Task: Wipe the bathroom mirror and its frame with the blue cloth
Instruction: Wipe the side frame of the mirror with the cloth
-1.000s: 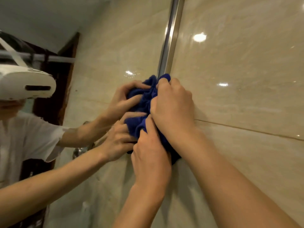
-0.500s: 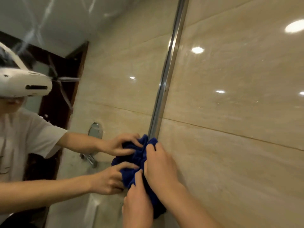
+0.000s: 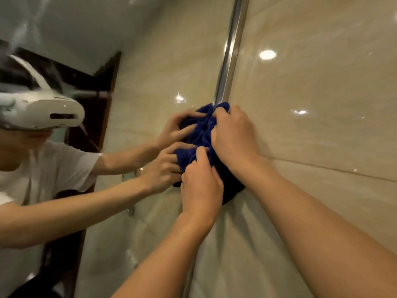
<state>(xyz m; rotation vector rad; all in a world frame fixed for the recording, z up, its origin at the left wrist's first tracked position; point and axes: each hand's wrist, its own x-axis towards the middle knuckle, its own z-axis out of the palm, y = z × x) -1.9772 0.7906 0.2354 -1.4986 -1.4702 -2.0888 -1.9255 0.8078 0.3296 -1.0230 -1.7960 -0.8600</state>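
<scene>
A bunched blue cloth (image 3: 203, 136) is pressed against the mirror's vertical silver frame (image 3: 231, 50), which runs up from the cloth to the top edge. My right hand (image 3: 233, 137) grips the upper part of the cloth on the frame. Just below it, my left hand (image 3: 200, 186) clutches the lower part. The mirror (image 3: 150, 72) lies left of the frame and shows the reflection of both hands and the cloth. The frame behind and below the cloth is hidden by my hands.
A glossy beige tiled wall (image 3: 322, 104) fills the right side. In the mirror I see a person's reflection (image 3: 43, 160) in a white shirt with a white headset, a dark doorway (image 3: 92, 100) and reflected tiles.
Both hands have slid the cloth back up the frame from the lower spot of half a second ago, after a downward stroke before that. The view has tilted with them.
</scene>
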